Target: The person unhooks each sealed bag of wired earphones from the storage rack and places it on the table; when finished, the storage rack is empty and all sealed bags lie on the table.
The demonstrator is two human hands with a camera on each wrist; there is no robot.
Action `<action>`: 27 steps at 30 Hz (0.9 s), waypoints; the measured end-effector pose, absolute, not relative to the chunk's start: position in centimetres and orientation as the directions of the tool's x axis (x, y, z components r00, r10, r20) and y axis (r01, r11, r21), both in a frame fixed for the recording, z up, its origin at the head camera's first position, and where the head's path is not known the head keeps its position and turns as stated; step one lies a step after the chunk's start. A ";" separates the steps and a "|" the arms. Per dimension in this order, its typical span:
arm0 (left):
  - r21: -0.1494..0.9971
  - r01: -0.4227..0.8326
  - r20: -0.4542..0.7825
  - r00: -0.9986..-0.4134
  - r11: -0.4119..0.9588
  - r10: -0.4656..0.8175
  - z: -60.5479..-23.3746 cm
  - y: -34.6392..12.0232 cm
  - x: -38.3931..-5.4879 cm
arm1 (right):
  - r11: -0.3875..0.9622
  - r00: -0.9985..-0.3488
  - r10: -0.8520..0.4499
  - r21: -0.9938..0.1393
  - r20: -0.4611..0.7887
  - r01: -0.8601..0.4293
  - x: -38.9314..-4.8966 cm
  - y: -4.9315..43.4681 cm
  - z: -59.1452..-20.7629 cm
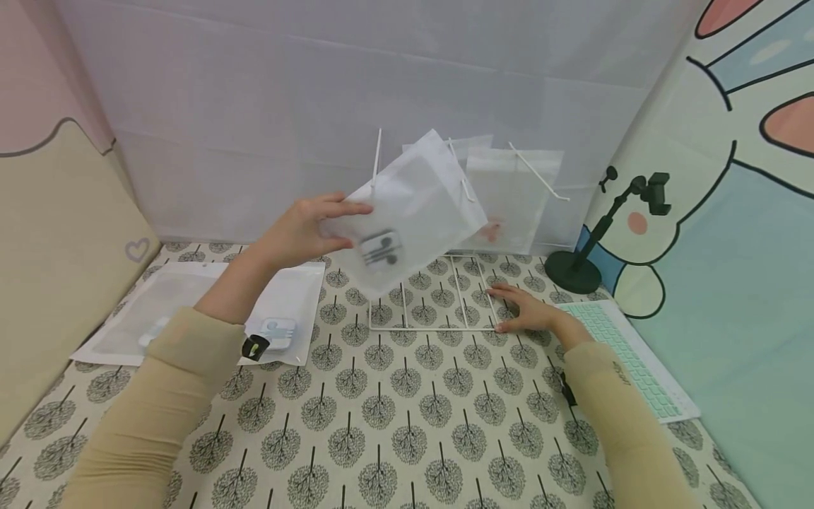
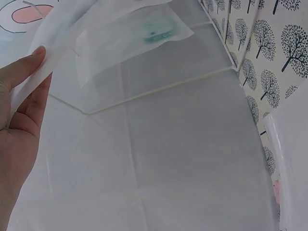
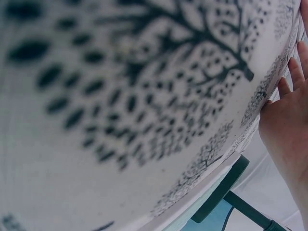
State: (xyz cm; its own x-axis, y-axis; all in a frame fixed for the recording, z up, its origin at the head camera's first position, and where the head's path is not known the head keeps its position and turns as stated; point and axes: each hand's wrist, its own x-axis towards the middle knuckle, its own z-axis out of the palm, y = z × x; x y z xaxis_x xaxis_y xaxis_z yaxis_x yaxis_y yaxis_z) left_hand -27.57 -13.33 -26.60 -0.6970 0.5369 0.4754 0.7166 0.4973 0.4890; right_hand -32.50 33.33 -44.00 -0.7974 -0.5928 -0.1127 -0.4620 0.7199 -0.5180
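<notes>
- Left hand (image 1: 311,226): centre of the frame, pinching a pouch (image 1: 422,198) by its left edge; the left wrist view shows the edge caught between the digits.
- Right hand (image 1: 528,311): right of centre, well apart from the left, fingers laid at the right side of the rack's base with no visible curl round the wire.
- Pouch: tilted in the air mid-frame, above the rack (image 1: 432,329), with earphones (image 1: 381,249) showing low on its left. Whether a prong (image 1: 376,159) passes through it, I cannot tell.
- Handling, by judgement: light, soft, likely slick film that bends easily; the earphones should drag the lower part down. Best held flat near the upper edge, clear of the earphones, without creasing or tearing it.
- Rack: thin white wire, probably light enough to shift if unsteadied.
- Behind, upper right of centre: hanging pouches (image 1: 511,184).
- Left of the frame: more pouches (image 1: 305,283) lying on the patterned cloth (image 1: 394,481).
- Right: a black stand (image 1: 575,272) and a keyboard (image 1: 629,360).
</notes>
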 end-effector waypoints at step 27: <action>0.470 0.766 0.506 -0.640 0.438 0.578 -26.5 -14.2 -25.1 | 0.727 -0.808 -0.575 -0.535 -0.131 -0.431 -32.7 33.4 -44.2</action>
